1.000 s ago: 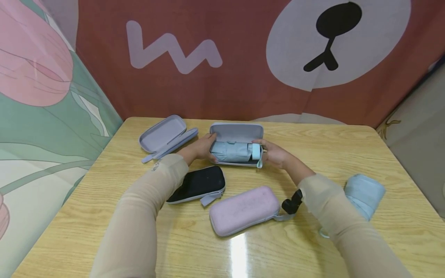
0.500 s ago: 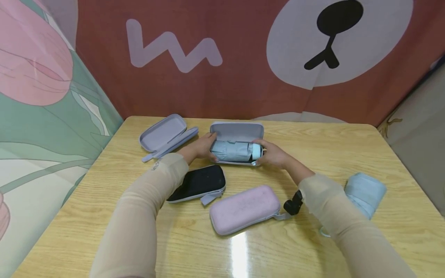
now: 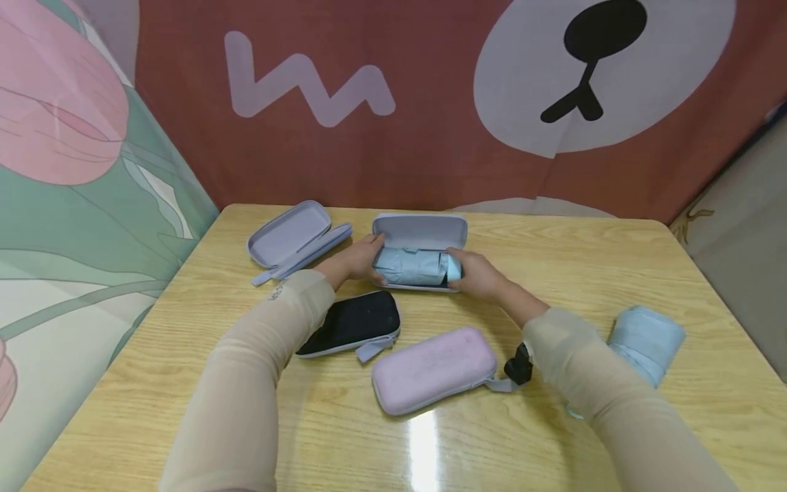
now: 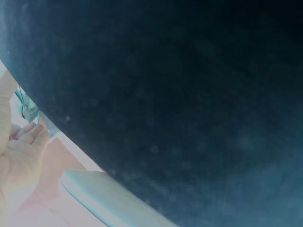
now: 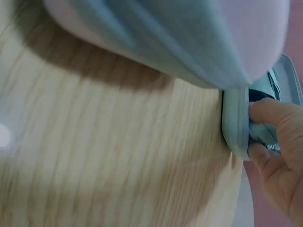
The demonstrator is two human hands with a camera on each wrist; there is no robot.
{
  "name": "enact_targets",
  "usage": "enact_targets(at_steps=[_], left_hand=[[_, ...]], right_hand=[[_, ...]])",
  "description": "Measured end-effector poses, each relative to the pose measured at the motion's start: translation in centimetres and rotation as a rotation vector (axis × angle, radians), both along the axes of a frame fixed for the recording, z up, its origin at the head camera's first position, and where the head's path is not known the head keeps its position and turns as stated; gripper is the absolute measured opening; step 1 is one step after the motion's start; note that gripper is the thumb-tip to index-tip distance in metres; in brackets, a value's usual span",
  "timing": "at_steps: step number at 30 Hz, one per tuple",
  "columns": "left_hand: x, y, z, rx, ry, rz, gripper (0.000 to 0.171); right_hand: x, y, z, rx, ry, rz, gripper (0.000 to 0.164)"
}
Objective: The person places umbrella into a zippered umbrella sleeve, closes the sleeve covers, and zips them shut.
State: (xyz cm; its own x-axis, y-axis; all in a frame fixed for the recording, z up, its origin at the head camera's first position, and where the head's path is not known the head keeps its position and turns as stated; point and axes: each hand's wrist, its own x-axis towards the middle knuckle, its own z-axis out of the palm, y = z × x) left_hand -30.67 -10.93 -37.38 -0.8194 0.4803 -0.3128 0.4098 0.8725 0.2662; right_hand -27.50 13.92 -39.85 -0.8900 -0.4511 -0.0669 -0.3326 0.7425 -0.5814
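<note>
An open zip case [image 3: 421, 231] with a pale lining stands at the back of the table, its lid raised. A folded light-blue umbrella [image 3: 410, 266] lies lengthwise inside it. My left hand [image 3: 359, 260] grips the case's left end, thumb and fingers spread across that end. At the other end my right hand [image 3: 479, 275] holds the umbrella's pale-blue handle [image 3: 453, 268], partly covering it. In the right wrist view that hand [image 5: 284, 151] reaches past the case wall [image 5: 236, 120] with thumb and fingers around the handle end. The left wrist view is mostly filled by a dark surface.
A black case [image 3: 356, 322] and a pink case [image 3: 433, 371] lie closed nearer me, below the hands. An open lilac case [image 3: 289, 236] sits at the back left. Another folded light-blue umbrella [image 3: 648, 338] rests at the right, partly behind the right sleeve.
The right hand has moved slightly left and closed over the umbrella's handle. The wrist strap that hung over the case's front edge is now out of sight. The left hand stays put.
</note>
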Motion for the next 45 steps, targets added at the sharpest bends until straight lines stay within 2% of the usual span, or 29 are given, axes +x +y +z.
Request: enact_targets(at_steps=[4,11,13,20,24,29,34,38,43,45], left_hand=[[0.0,0.0,0.0,0.0,0.002,-0.01,0.1],[0.0,0.0,0.0,-0.009,-0.002,-0.001,0.1],[-0.1,0.0,-0.1,-0.012,0.001,-0.004,0.101],[-0.2,0.0,-0.2,-0.013,-0.004,-0.011,0.098],[-0.3,-0.1,-0.2,-0.006,-0.011,-0.01,0.095],[-0.4,-0.4,-0.2,0.023,-0.009,-0.015,0.092],[-0.3,-0.9,0.0,0.092,-0.031,-0.005,0.09],[-0.3,-1.5,0.1,0.177,-0.018,0.012,0.079],[-0.5,-1.9,0.2,0.263,0.031,0.054,0.06],[-0.5,-2.0,0.3,0.27,0.035,0.1,0.056]], right_hand=[[0.1,-0.3,0.5,0.037,0.006,0.0,0.072],[0.1,-0.8,1.0,0.036,-0.105,-0.041,0.075],[0.2,-1.0,1.1,0.035,-0.102,-0.065,0.074],[0.4,-1.0,1.1,0.069,0.006,-0.121,0.065],[0.1,-0.8,0.9,0.039,-0.013,-0.137,0.063],[-0.6,-0.1,0.0,-0.04,-0.053,-0.156,0.065],[-0.9,0.7,-0.8,-0.218,-0.227,-0.186,0.084],[-0.9,0.7,-0.5,-0.34,-0.336,-0.239,0.09],[-1.3,0.7,0.0,-0.424,-0.359,-0.338,0.086],[-1.5,0.8,0.2,-0.457,-0.379,-0.356,0.085]])
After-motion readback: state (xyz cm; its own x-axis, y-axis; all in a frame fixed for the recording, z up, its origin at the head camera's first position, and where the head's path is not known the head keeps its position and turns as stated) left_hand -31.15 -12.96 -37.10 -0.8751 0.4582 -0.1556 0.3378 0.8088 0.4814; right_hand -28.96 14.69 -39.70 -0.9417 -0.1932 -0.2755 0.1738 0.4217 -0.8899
